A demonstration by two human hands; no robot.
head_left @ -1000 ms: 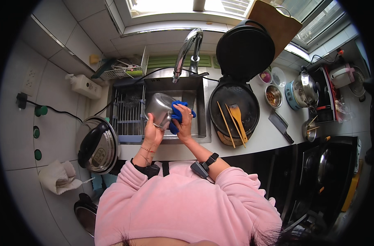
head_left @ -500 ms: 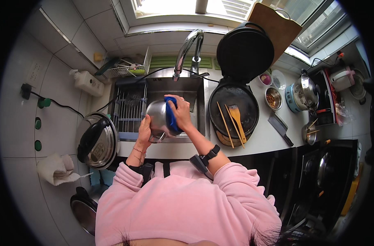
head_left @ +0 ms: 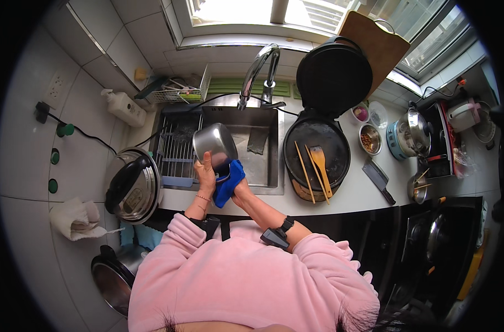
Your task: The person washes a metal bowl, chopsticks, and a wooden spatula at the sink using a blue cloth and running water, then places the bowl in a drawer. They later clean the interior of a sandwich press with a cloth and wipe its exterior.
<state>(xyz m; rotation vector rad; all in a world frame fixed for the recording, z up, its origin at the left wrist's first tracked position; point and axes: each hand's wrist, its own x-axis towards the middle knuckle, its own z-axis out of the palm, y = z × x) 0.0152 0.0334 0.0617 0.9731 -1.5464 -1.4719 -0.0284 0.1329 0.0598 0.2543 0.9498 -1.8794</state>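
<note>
A shiny stainless-steel pot (head_left: 214,143) is tilted over the near left part of the sink (head_left: 273,166). My left hand (head_left: 205,174) is closed on its near side, thumb up along the wall. My right hand (head_left: 241,191) grips a blue cloth (head_left: 229,188), which lies against the pot's near lower edge. The cloth hides part of my right fingers. Behind the pot rises the chrome faucet (head_left: 259,69), and a metal drying rack (head_left: 177,146) spans the sink's left side.
Right of the sink stands an open black electric griddle (head_left: 318,146) with a wooden spatula (head_left: 320,163) and chopsticks (head_left: 304,171) on it. A cleaver (head_left: 377,178) lies farther right. At left are a rice cooker (head_left: 133,193) and a white pump bottle (head_left: 125,108).
My right hand and the blue cloth have moved from the pot's right side down to its near edge. The pot has turned and shifted slightly away from me.
</note>
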